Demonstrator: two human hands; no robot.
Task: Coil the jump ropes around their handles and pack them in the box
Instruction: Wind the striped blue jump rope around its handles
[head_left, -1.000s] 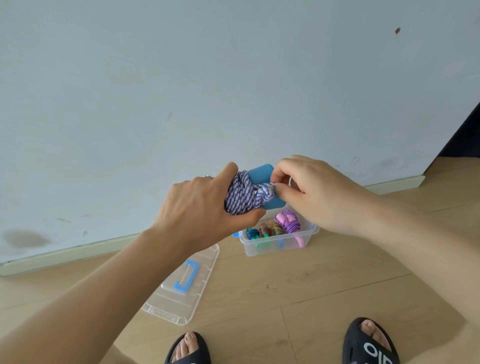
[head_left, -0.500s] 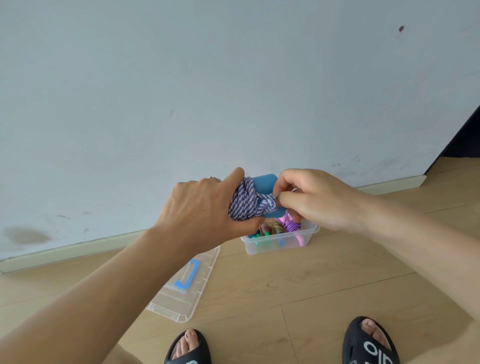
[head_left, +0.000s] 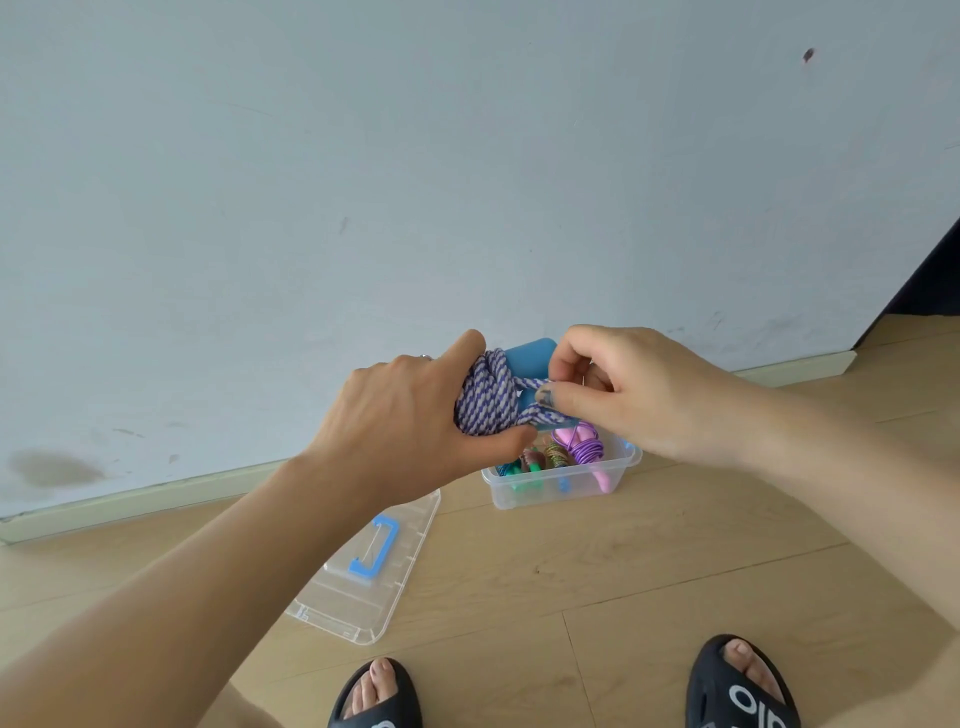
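- wood floor by a pale wall; clear box (head_left: 561, 486) already holds coiled ropes, lid (head_left: 363, 577) beside it.
- left hand (head_left: 400, 421) clenches the purple-white rope (head_left: 485, 400) bundle above the box.
- right hand (head_left: 628, 389) now pinches the rope's end lower, tightening the final tuck.

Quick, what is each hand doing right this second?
Left hand: grips the coiled purple-and-white jump rope.
Right hand: pinches the rope's loose end at the blue handle.
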